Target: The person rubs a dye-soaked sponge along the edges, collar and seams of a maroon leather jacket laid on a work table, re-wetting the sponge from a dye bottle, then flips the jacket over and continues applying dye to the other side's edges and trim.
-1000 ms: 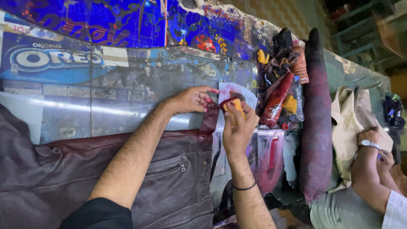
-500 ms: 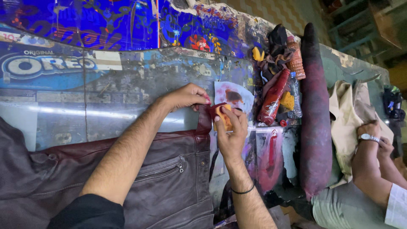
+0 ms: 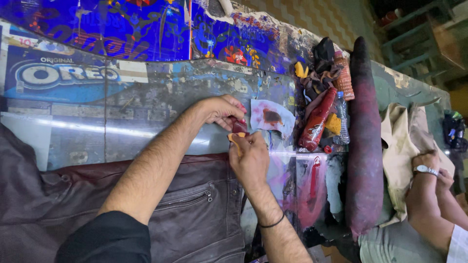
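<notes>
Sponge [image 3: 235,139] pinched in right hand [image 3: 251,158] fingers; left hand [image 3: 222,109] fingers pinch jacket [image 3: 195,209] edge.

There is a single view, from a camera worn on the person's head. It looks steeply down at the table [image 3: 146,97] and appears turned a quarter, so the person's arms enter from about 7 o'clock and reach toward the centre. It sits close: the left hand [image 3: 222,111] and right hand [image 3: 251,160] meet mid-frame. A co-worker's hands [image 3: 431,168] edge in at 4 o'clock.
</notes>
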Available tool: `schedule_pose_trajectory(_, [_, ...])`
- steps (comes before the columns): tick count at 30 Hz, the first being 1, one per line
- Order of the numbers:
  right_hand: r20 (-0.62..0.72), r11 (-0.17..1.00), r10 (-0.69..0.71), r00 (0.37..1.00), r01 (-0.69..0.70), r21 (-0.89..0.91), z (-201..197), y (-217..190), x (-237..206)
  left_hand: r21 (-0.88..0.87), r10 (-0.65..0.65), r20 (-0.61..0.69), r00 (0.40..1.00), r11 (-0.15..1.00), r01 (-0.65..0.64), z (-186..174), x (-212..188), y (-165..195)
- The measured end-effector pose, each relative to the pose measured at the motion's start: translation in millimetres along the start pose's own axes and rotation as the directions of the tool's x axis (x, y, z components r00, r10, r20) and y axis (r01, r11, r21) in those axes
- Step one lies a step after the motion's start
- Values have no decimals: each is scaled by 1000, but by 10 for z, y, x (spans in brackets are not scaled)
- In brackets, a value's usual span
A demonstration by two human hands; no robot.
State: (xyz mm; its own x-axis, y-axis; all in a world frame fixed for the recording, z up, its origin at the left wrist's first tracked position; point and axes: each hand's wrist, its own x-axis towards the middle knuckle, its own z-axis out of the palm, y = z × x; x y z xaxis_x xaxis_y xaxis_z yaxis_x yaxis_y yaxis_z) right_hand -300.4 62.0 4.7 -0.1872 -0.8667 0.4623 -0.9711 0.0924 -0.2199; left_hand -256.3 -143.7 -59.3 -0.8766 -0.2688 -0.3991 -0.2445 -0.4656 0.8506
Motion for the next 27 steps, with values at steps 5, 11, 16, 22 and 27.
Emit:
schedule_pose_trajectory(5, [-166,996,77,983,-70,51,75,-54,67,-83,31,77,997,996,-25,-35,-23,-13])
schedule_pose_trajectory(11, [29,997,78,996,-78,-1,-48,-61,9,-92,40,63,997,995,-34,-57,-42,-13])
schedule_pose_trajectory(16, [-146,996,53,988,-41,85,-110,-33,-18,-122,137,73,988,984,-127,-78,-145,-96])
schedule_pose_trajectory(22, [112,996,92,989,-93,2,-325,69,-187,-180,310,47,950,938,-297,-107,-275,-241])
schedule_pose_trajectory(27, [-49,993,-109,993,111,31,-203,138,-218,-194,381,26,924,909,-370,-91,-258,-287])
